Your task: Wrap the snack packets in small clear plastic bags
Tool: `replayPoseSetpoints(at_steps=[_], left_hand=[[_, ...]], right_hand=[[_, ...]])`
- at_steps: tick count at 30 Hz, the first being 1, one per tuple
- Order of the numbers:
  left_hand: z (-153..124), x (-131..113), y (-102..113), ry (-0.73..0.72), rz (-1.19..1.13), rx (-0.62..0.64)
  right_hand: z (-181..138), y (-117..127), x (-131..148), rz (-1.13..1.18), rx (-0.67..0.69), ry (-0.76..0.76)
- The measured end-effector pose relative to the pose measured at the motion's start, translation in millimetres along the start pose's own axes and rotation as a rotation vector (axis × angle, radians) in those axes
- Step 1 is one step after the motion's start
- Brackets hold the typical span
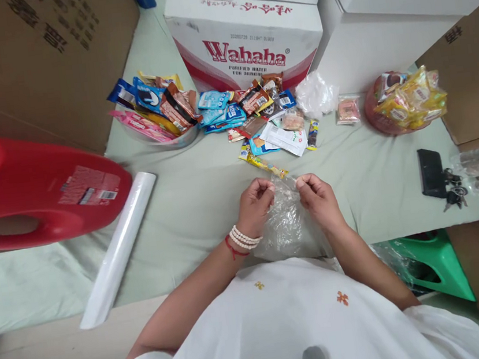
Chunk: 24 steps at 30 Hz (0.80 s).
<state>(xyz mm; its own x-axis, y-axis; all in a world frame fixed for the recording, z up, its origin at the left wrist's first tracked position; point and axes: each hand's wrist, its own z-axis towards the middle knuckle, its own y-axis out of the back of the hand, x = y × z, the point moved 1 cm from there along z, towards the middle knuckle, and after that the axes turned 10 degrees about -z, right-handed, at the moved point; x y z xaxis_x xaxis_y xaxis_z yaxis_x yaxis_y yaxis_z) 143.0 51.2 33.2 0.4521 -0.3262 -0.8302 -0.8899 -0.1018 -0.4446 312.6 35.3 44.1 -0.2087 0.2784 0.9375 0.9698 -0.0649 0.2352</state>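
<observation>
A clear plastic bag (288,226) hangs between my two hands over the near edge of the cloth-covered surface. My left hand (256,203), with beads and a red string at the wrist, pinches one top corner. The opposite corner is pinched in my right hand (319,199). Just beyond the bag lies a thin yellow snack packet (263,161). Behind it spreads a pile of small wrapped snacks (252,111), with a white packet (284,139) at its front. What the bag holds, if anything, I cannot make out.
A bowl (169,141) of snacks stands back left, a red basket (374,116) of yellow packets back right. A red jug (39,186) and a white roll (119,249) lie left. Keys (456,195), a black wallet-like item (431,172) and bottles (477,162) are right. A Wahaba carton (243,33) stands behind.
</observation>
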Motion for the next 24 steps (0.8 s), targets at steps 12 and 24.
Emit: replayPoseSetpoints(at_steps=[12,24], left_hand=[[-15.0,-29.2,54.4,0.211,-0.44,0.022],[0.9,-28.3,51.6,0.178,-0.393,-0.02]], right_hand=[[32.8,55.2,0.6,0.382,-0.086,-0.112],[-10.1,-14.7,-14.9,-0.05,-0.107,0.03]])
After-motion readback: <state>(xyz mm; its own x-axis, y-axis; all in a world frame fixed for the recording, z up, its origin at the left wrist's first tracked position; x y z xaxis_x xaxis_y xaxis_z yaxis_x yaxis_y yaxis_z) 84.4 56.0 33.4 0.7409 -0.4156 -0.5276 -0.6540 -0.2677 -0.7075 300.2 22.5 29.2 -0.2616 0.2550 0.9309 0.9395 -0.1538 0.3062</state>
